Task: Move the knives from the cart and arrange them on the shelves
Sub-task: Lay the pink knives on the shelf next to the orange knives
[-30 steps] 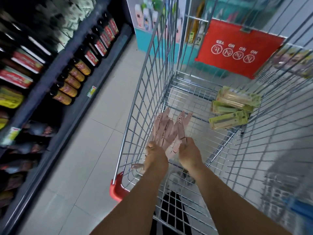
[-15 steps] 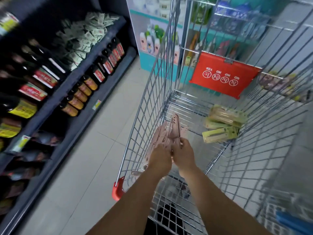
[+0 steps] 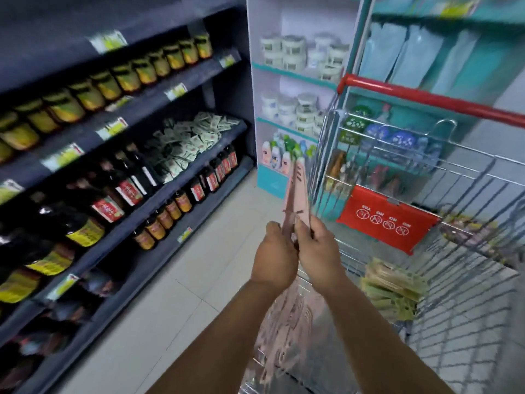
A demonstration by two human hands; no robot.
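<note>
grips: left [image 3: 274, 258] and right [image 3: 318, 248] both pinching pink knife packs [image 3: 297, 194], held upright over cart [image 3: 335, 155] left rim | handling: likely light, stiff, slick card; best held low, fanned edges squared | remaining: green packs [image 3: 393, 288] on cart floor

- A shop aisle: dark shelves [image 3: 181, 81] with price labels at ten o'clock hold bottled sauces [image 3: 127, 191].
- A wire shopping cart [image 3: 426, 172] stands at three o'clock.
</note>
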